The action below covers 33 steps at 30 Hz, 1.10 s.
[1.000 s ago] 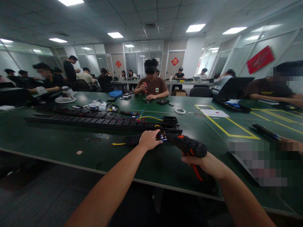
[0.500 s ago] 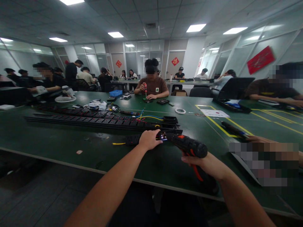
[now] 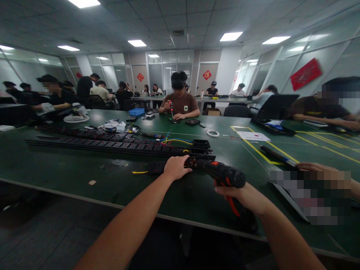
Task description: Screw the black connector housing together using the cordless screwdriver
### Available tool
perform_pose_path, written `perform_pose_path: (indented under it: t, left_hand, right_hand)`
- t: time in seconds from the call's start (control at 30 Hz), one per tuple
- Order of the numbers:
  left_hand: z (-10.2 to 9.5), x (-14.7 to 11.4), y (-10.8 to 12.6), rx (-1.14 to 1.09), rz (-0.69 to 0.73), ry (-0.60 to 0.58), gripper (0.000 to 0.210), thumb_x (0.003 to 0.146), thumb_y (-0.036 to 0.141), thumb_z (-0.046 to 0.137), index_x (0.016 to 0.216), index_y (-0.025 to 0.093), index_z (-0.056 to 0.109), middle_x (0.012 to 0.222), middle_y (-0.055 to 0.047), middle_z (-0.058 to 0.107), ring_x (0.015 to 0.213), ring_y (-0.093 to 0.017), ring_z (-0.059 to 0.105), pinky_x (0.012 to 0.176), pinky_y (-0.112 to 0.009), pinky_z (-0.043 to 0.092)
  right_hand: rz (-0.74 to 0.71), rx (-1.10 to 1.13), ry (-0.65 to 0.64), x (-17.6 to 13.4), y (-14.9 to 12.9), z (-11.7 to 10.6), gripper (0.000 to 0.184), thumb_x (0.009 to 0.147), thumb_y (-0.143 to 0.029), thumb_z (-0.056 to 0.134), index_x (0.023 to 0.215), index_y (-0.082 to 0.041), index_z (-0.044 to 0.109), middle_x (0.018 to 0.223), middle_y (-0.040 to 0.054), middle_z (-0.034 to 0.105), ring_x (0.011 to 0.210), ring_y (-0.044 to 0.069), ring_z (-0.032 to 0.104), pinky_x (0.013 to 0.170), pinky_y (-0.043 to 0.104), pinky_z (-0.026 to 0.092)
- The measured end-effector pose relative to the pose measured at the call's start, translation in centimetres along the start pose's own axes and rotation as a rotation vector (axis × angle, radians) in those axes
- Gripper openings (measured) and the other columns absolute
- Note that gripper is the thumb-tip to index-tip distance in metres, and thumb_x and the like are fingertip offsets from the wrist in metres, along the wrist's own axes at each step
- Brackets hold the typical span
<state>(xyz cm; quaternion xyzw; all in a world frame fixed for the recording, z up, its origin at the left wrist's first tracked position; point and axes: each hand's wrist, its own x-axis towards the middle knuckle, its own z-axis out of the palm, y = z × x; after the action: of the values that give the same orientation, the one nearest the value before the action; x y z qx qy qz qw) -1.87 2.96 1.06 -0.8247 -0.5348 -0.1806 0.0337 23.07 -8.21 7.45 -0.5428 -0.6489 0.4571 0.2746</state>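
Observation:
My left hand [image 3: 177, 167] is wrapped over the right end of a short black power strip [image 3: 156, 168], which lies on the green table. A yellow wire [image 3: 140, 172] sticks out of the strip's left end. In my right hand [image 3: 234, 193] is a black and orange cordless drill [image 3: 223, 173], gripped by its handle and pointing left. The drill's front end meets the open end of the strip beside my left thumb; the exact contact is too small to make out. Behind my hands lie long black socket strips [image 3: 120, 146], one with blue and yellow wires [image 3: 177, 140].
A white ring of tape [image 3: 213, 133] and a paper sheet [image 3: 253, 135] lie farther back. At the right, another person's hand [image 3: 317, 167] rests near a dark tool [image 3: 277, 154]. Across the table a person [image 3: 180, 103] holds a red screwdriver [image 3: 170, 107].
The view has shifted very slightly. Both hands keep their holds, and the drill stays at the end of the power strip.

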Motion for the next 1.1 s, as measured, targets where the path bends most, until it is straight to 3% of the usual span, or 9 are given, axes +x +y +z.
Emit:
perform_pose_path:
  t: [0.2, 1.1]
  left_hand:
    - [-0.22, -0.06, 0.12, 0.01, -0.02, -0.029, 0.068, 0.087, 0.06, 0.066, 0.143, 0.025, 0.053, 0.126, -0.009, 0.071, 0.116, -0.029, 0.065, 0.099, -0.04, 0.046]
    - [-0.01, -0.02, 0.04, 0.011, -0.011, -0.017, 0.067, 0.086, 0.06, 0.067, 0.142, 0.026, 0.053, 0.128, -0.008, 0.07, 0.115, -0.028, 0.065, 0.098, -0.04, 0.047]
  right_hand:
    - [0.02, 0.034, 0.032, -0.02, 0.29, -0.13, 0.038, 0.068, -0.042, 0.078, 0.095, -0.018, 0.07, 0.086, 0.0034, 0.068, 0.071, 0.018, 0.058, 0.066, 0.031, 0.046]
    - [-0.019, -0.016, 0.037, 0.02, 0.18, -0.17, 0.023, 0.067, -0.036, 0.074, 0.081, -0.019, 0.067, 0.072, 0.0001, 0.064, 0.068, 0.019, 0.057, 0.064, 0.031, 0.044]
